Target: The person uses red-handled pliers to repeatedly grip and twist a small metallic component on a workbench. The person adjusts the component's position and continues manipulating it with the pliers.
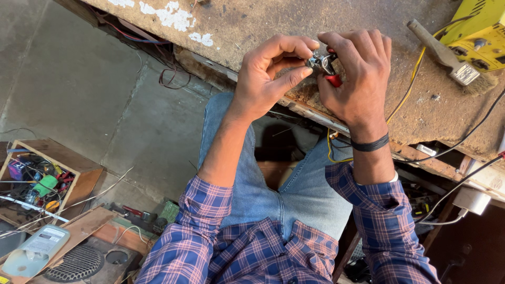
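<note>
Head view looks down on your two hands meeting just above the near edge of the workbench [273,21], a worn, stained slab with flakes of white paint at its far left corner. Your left hand [265,73] is curled, with thumb and forefinger pinching a small metal part [317,62] that sits between both hands. Your right hand [355,71] is clenched around a tool with red handles [333,80], its head pressed against that same metal part; what kind of tool it is stays hidden behind your fingers. A black band [370,144] circles your right wrist. Toward the right edge of the bench lies a brush with a metal handle [447,55], touching a yellow instrument [481,37] at the far right corner. A yellow wire [405,87] runs from that corner over the near edge and down. Below, your knees in blue jeans [273,184] fill the middle, and a wooden box of wires and oddments [39,176] stands on the floor at the left.
</note>
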